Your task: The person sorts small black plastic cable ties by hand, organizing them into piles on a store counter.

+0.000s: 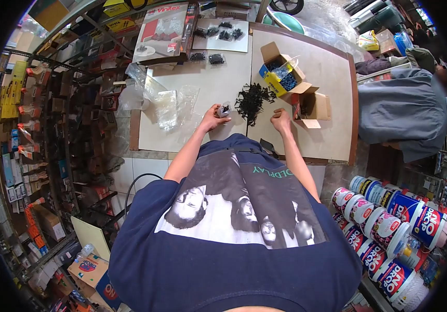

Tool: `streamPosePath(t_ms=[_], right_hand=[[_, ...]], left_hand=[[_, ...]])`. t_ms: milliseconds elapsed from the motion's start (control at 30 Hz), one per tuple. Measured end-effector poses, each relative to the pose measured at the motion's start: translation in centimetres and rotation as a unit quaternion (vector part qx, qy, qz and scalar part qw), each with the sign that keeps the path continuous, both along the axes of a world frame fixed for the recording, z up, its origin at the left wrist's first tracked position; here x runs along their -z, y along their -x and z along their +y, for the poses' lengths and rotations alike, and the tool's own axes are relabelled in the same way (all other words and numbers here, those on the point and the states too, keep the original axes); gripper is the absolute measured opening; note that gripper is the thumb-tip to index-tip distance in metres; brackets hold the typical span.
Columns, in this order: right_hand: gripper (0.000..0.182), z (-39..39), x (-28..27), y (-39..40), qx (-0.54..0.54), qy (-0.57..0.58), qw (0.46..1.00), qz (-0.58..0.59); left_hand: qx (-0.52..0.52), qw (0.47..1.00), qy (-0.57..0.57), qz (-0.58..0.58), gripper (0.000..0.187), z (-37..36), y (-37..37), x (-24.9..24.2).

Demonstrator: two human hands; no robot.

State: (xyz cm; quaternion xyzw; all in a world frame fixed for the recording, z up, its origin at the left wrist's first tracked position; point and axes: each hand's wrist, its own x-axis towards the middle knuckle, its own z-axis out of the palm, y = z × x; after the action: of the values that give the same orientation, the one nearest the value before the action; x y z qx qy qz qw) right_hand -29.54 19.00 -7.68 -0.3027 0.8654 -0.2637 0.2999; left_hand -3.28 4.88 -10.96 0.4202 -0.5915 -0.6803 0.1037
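Observation:
My left hand [214,118] is closed around a small clear plastic bag [224,109] with a few dark pieces inside, near the front edge of the table. To its right lies a loose pile of small black screws [253,102], thin and pointed as far as I can tell. On the other side of that pile is my right hand [280,120], its fingers curled together just above the tabletop; whatever they hold, if anything, is hidden. Flat clear plastic bags [167,110] are spread on the table left of my left hand.
An open yellow-and-blue carton [280,75] and an open brown carton [314,107] stand at the right. Filled bags [216,59] lie at the back, by a Vinitex box [161,31]. A person in a grey shirt [402,112] is beyond the right edge. Paint buckets [384,229] are stacked at lower right.

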Motion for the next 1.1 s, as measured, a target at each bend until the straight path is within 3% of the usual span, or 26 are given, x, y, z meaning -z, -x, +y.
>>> streamPosePath(t_ms=[167,267,367,667,833,1100], right_hand=[[0.038,-3.9,-4.0,-2.6,-0.034,0.137,0.982,-0.127],[0.038,-6.5,-7.3,-5.4,-0.116,0.192,0.949,-0.22],[0.038,-7.3,-8.5,-6.7,-0.156,0.177,0.938,-0.254],[0.031,-3.2,-3.3,-2.8,-0.11,0.032,0.991,-0.063],[0.033,-1.8,-1.3,-3.5,-0.123,0.008,0.99,-0.071],[0.033,-1.8,-0.5,-4.4,-0.166,0.031,0.986,0.015]], left_hand=[[-0.005,1.0,0.002,-0.003,0.068,0.2,0.1,-0.6],[-0.007,1.0,-0.01,-0.006,0.067,0.2,0.0,-0.7],[-0.007,1.0,-0.019,-0.002,0.067,0.2,0.1,-0.5],[-0.006,1.0,-0.016,0.001,0.066,0.1,0.1,-0.8],[-0.005,1.0,-0.014,-0.009,0.068,0.1,0.2,-1.6],[-0.006,1.0,0.001,-0.015,0.067,0.1,0.1,-1.1]])
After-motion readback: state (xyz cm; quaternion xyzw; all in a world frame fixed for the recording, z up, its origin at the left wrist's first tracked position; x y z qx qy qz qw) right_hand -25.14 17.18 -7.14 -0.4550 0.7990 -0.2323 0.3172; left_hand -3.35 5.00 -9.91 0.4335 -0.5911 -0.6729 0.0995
